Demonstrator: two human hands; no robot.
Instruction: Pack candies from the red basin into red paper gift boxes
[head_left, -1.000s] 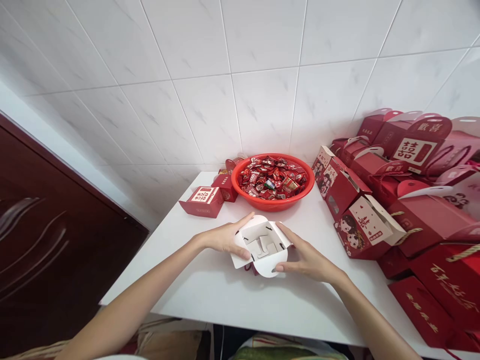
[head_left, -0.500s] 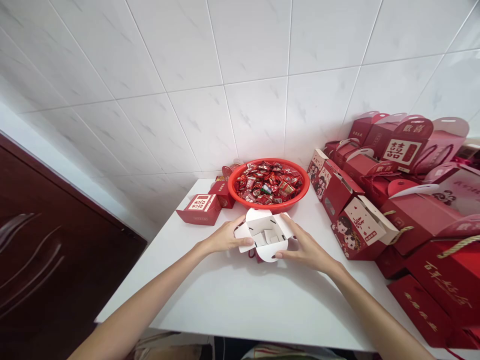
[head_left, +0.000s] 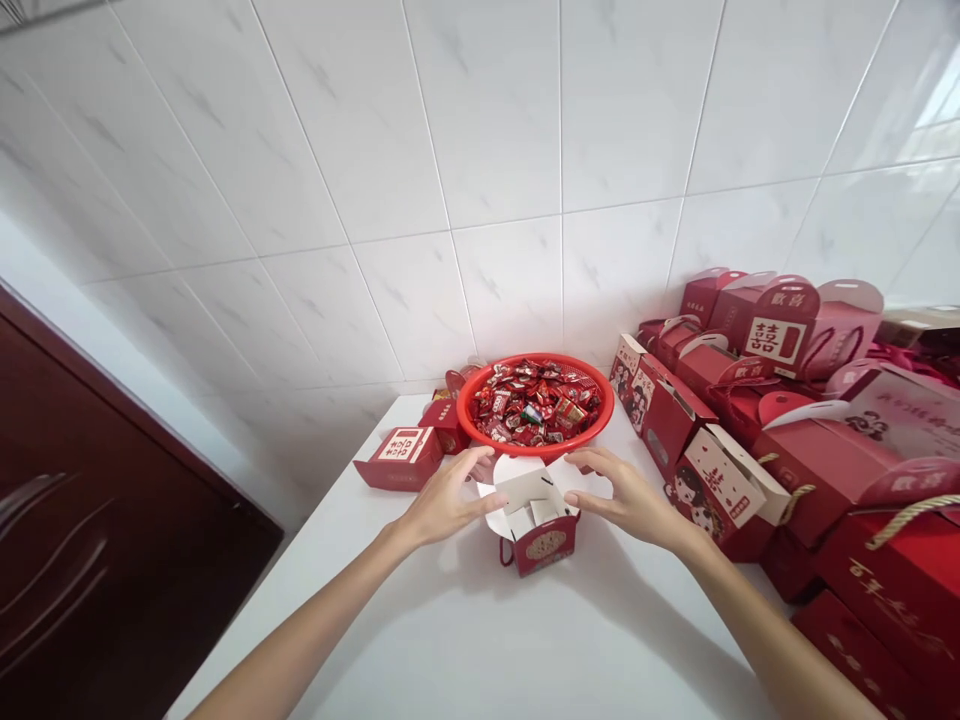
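A small red gift box with a gold emblem and white inside stands on the white table, its top flaps spread. A red cord handle hangs at its left side. My left hand is at the box's left side, fingers apart, the thumb by a white flap. On the other side, my right hand curves round the right edge with thumb and fingers apart. Whether the fingertips touch the flaps I cannot tell. Right behind the box sits a red plastic basket heaped with wrapped candies.
Many red and pink gift boxes are piled along the table's right side. To the left of the basket lies a red box with a white label. A tiled wall rises behind; a dark wooden door is at left.
The view has tipped upward. The box, whose front was turned under before, now shows its red face, and both hands have loosened from its flaps.
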